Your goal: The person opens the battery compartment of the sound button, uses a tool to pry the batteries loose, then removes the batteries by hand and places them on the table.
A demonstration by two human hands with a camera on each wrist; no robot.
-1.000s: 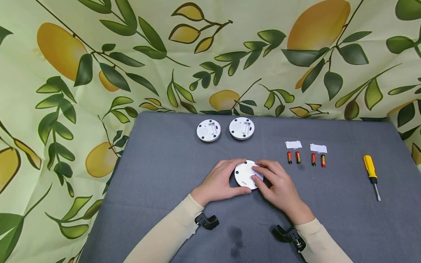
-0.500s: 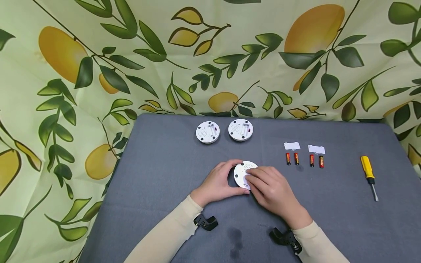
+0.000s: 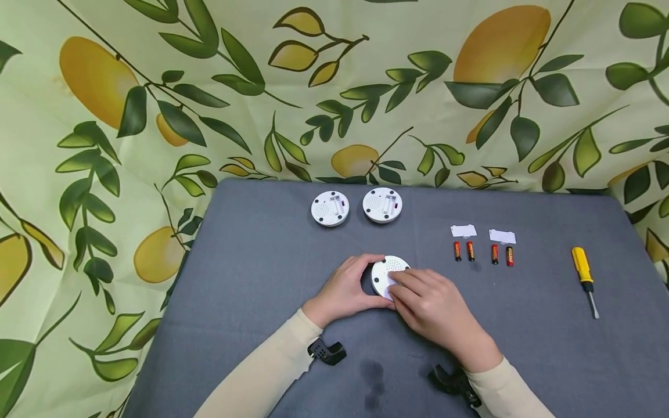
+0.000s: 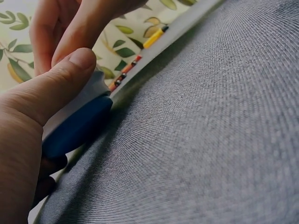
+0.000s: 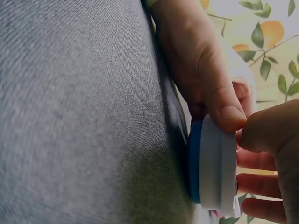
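A round white device (image 3: 384, 273) with speaker holes and dark feet faces up between both hands. Its underside is blue, as the blue base (image 4: 79, 126) in the left wrist view shows. My left hand (image 3: 345, 293) grips its rim, thumb at the near edge and fingers around the far side. Over the device's right part lies my right hand (image 3: 436, 305), its fingertips (image 5: 254, 184) touching the white face and its thumb near the left thumb. The right hand hides much of that face, including any battery cover there.
Two similar white devices (image 3: 330, 209) with uncovered battery bays stand at the back. To the right lie two white battery covers (image 3: 463, 231), several red-and-black batteries (image 3: 470, 251) and a yellow-handled screwdriver (image 3: 582, 270). All rest on a grey cloth-covered table (image 3: 251, 249).
My right hand has shifted left across the device's face and its fingers have drawn closer together, covering more of it. The left hand keeps its grip.
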